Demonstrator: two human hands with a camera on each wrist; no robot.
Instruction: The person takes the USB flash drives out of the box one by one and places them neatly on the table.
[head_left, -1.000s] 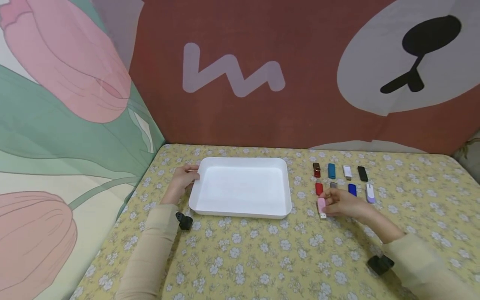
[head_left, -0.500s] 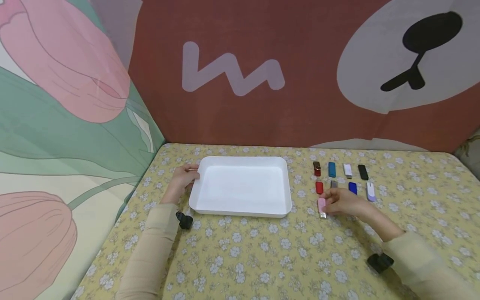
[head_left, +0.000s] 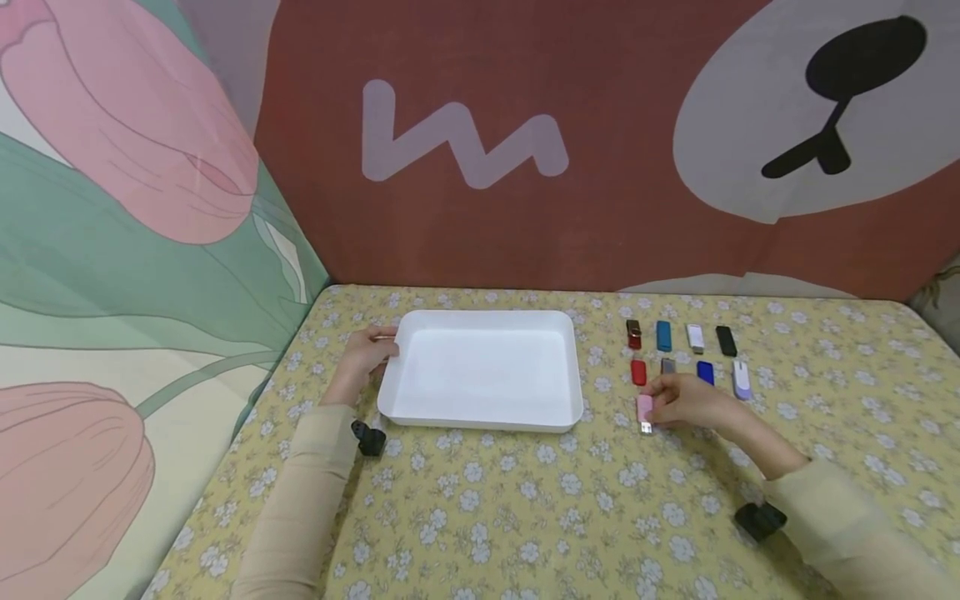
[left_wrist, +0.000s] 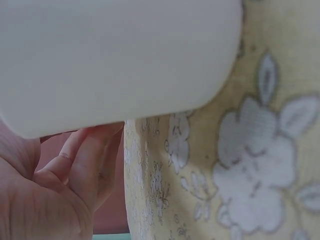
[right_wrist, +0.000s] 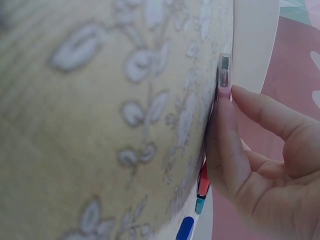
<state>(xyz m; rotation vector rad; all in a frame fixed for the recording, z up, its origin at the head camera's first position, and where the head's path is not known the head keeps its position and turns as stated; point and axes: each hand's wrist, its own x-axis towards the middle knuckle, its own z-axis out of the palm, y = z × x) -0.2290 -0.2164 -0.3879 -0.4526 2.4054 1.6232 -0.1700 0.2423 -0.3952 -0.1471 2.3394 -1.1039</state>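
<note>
My left hand (head_left: 365, 357) grips the left wall of a white tray (head_left: 480, 427) in the head view. From the left wrist, the tray's wall (left_wrist: 120, 60) hides the ends of the fingers and thumb of that hand (left_wrist: 55, 190). On the right, my right hand (head_left: 688, 402) pinches a pink USB stick (head_left: 644, 408) between thumb and fingers, its metal plug pointing toward me. Seen from the right wrist, the pink stick (right_wrist: 224, 92) sticks out past the fingertips of the hand (right_wrist: 265, 170), close to the cloth.
Behind the right hand lie more USB sticks in rows: brown-red (head_left: 633, 334), teal (head_left: 663, 336), white (head_left: 695, 338), black (head_left: 725, 341), red (head_left: 638, 372), grey (head_left: 667, 366), blue (head_left: 705, 372) and white-purple (head_left: 741, 380). A yellow flowered cloth (head_left: 465, 517) covers the table, with printed fabric (head_left: 480, 242) behind.
Both hands hold nearly the same places throughout, left on the tray and right on the pink USB stick. The head view has shifted very slightly.
</note>
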